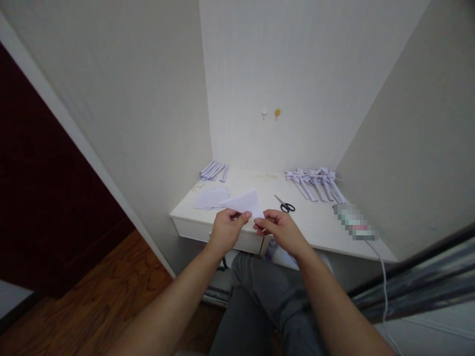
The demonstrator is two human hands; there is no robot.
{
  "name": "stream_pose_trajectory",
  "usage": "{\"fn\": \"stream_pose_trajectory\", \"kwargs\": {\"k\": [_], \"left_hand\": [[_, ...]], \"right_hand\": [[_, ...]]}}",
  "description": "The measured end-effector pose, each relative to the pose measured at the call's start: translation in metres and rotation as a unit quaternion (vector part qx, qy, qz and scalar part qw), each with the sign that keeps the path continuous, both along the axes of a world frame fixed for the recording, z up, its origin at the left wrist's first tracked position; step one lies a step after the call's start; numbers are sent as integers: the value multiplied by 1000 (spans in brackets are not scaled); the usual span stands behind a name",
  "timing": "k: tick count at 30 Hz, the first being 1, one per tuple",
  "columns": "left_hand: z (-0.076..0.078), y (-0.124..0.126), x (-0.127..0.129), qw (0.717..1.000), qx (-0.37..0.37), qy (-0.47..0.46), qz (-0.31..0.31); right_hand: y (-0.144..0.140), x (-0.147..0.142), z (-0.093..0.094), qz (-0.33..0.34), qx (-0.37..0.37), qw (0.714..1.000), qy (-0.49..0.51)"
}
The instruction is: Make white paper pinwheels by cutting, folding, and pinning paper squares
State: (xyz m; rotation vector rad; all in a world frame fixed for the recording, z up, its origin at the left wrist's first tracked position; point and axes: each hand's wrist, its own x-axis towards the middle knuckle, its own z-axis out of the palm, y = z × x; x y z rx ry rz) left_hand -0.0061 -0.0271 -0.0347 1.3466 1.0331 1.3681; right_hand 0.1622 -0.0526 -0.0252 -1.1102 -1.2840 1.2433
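White paper (243, 201) is being held out over the front edge of the tabletop (315, 225), between the left hand (226, 228) and the right hand (282, 230). The fingers (244, 217) of the left hand are clamped on its near edge, thumb uppermost; on the other side, the near corner is pinched by the right hand, thumb and forefinger brought together. A pointed shape is shown by the sheet, its tip directed left, so a fold is probably being worked here.

Precision is what is called for now. The corners should be matched before any pressure is put on the crease, and the layers are best kept pinned by one thumb while the fold line is run along by the other. Too tight a pinch could leave the paper dented; too loose, and the layers could slip out of line. A sharper crease would likely be had with the sheet laid flat on the tabletop than in mid-air.

Room for that is offered just short of the scissors (286, 206), which are lying untouched to the right, and they are best kept out from under the sheet. On the left, loose sheets (210, 199) are overlapped in view by the paper's tip; whether they are touched cannot be told.
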Motion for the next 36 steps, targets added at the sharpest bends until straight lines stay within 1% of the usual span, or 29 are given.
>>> {"fn": "stream_pose_trajectory", "kwargs": {"k": [7,11,16,21,24,26,28,32,36], "left_hand": [[23,-54,-15,999,27,-5,22],[35,-78,-25,999,38,-16,28],[53,-93,-39,998,46,-30,17],[66,-96,-51,998,57,-28,14],[70,-88,-52,997,66,-23,17],[74,-77,-48,997,70,-16,13],[77,-60,-41,997,72,3,-5],[84,-13,-20,995,66,50,-49],[82,48,12,990,54,95,-89]], "right_hand": [[-44,-12,19,21,13,999,35],[-70,-17,29,30,12,998,47],[-95,-27,36,19,8,998,63],[-108,-35,40,3,5,997,71],[-102,-36,46,2,11,998,65],[-89,-34,50,0,21,998,60],[-69,-31,55,-5,33,998,55],[-20,-16,59,-17,43,998,44],[31,10,49,-44,37,998,38]]}}
